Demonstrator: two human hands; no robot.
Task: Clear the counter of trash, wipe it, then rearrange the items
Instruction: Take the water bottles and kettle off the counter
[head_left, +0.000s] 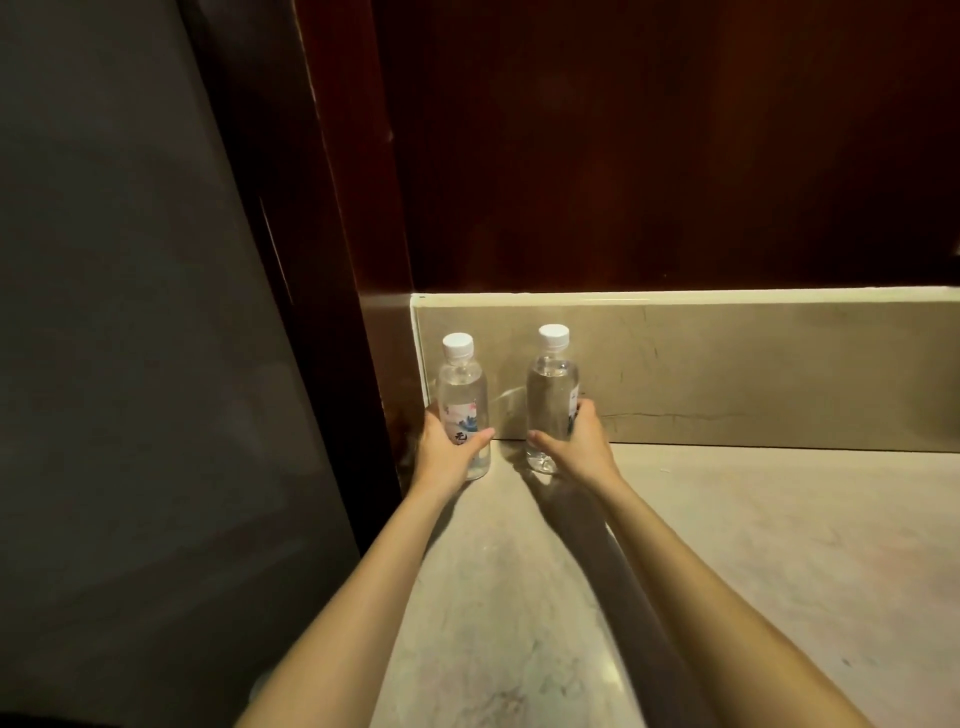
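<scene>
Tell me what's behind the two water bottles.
Behind the left bottle and right bottle rises the beige stone backsplash, dark wood panel above. The strip directly behind each bottle shows only distorted through the water.

Dark reddish wood panel (649, 145) filled the wall above a pale stone backsplash (753, 374), w/ a thin crack running along the splash. Dark wood frame post (348, 208) stood at left; grey panel (119, 312) beyond it.

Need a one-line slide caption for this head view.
Left hand and right hand each grip an upright, capped water bottle, left bottle and right bottle, at the counter corner.
</scene>
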